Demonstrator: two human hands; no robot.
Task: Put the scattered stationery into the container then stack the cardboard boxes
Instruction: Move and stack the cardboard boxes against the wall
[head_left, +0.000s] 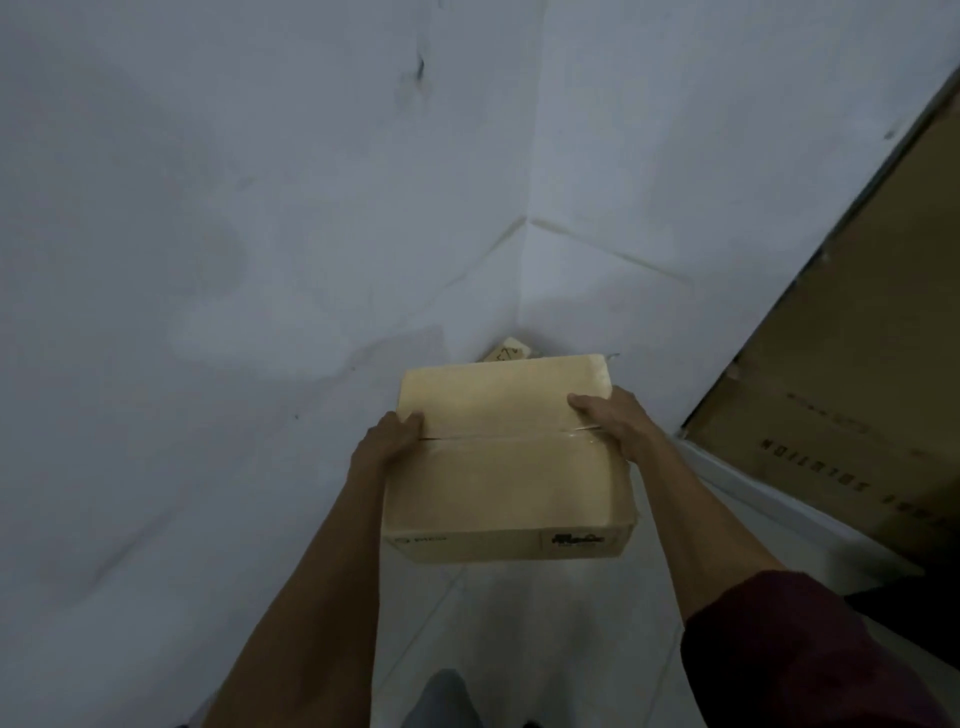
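Cardboard box (506, 457) between left hand (387, 441) and right hand (615, 423), arms outstretched.

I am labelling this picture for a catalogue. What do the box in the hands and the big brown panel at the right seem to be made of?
The box: cardboard, matte tan; folded flaps meet at a seam under glossy clear tape. The panel: probably cardboard too, matte brown with dark printed letters; too blurred to be sure.
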